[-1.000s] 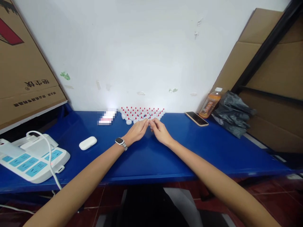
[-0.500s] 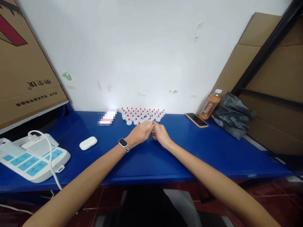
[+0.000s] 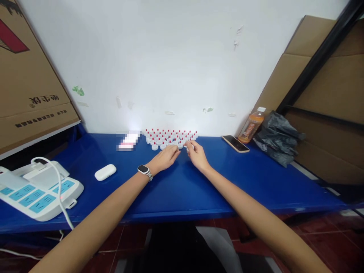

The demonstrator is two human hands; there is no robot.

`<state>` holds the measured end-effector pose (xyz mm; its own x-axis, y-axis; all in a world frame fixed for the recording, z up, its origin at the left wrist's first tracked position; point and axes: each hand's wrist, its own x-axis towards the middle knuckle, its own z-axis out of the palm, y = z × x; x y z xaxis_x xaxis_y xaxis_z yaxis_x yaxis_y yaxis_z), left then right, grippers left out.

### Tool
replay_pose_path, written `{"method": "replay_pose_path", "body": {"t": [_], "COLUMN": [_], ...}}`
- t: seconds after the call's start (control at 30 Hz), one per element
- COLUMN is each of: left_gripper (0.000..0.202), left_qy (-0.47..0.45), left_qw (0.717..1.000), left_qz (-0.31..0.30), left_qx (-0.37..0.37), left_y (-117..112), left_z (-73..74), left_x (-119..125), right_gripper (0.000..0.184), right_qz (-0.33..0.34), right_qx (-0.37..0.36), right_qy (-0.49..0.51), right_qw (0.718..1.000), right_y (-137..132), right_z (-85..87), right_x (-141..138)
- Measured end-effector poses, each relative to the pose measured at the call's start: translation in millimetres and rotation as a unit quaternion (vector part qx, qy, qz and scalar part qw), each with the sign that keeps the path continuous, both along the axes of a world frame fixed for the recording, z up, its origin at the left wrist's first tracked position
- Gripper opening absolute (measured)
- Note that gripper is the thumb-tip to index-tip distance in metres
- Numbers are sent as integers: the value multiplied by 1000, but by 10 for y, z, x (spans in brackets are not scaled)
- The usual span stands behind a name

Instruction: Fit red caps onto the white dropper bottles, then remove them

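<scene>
Several small white caps with red tips (image 3: 170, 135) stand in rows on the blue table (image 3: 176, 189), against the white wall. My left hand (image 3: 166, 157), with a watch on the wrist, rests at the front of the rows, fingers curled toward the nearest caps. My right hand (image 3: 196, 154) is just right of it, fingertips pinched on a small white cap (image 3: 189, 147) at the front right of the group. The two hands are a little apart.
A white earbud case (image 3: 105, 172) and a white power strip with a cable (image 3: 34, 189) lie at the left. A phone (image 3: 235, 143), an orange drink bottle (image 3: 251, 127) and a black plastic bag (image 3: 277, 138) sit at the right. Cardboard leans on both sides.
My hands were pressed together in front of the caps; now they have parted, and my right hand has moved up and right toward the rows with a cap in its fingertips.
</scene>
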<state>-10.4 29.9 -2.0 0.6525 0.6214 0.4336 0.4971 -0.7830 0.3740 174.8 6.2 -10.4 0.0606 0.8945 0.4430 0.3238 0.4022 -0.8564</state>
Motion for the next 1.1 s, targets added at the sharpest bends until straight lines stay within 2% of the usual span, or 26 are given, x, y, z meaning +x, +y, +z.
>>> {"method": "replay_pose_path", "body": {"t": [0.13,0.23,0.47,0.6,0.7,0.83,1.0,1.1], "left_gripper": [14,13,46,38,30,28,27,24], "left_qy": [48,50,-59,-94,-97,-105,-118,-117], "left_qw": [999,998,997,994,992,991,991,991], "left_qz": [-5,3,-15,-44,-56,-41,-14,-3], "left_qx": [-6,-32,-46,-38,-50,-70,-63,-67], "left_y": [76,109,29,-30,-39,-33,-23,-28], "left_z": [-86,-103,41,82,62,34,43,48], "left_x": [-54,-80,-78,14,62,82,67,67], "right_gripper": [44,41,34,33,34,34,32,35], "right_qz": [57,76,93,111,112,101,139,148], "right_qx": [-32,-56,-95,-117,-111,-97,-132,-112], "right_qy": [21,33,90,123,106,50,27,7], "right_qw": [998,995,987,979,982,989,981,983], "right_y": [14,4,-15,-11,5,3,-63,-74], "right_z": [-22,-36,-25,-41,-77,-95,0,32], "right_x": [0,-3,-54,-92,-87,-59,-30,-12]}}
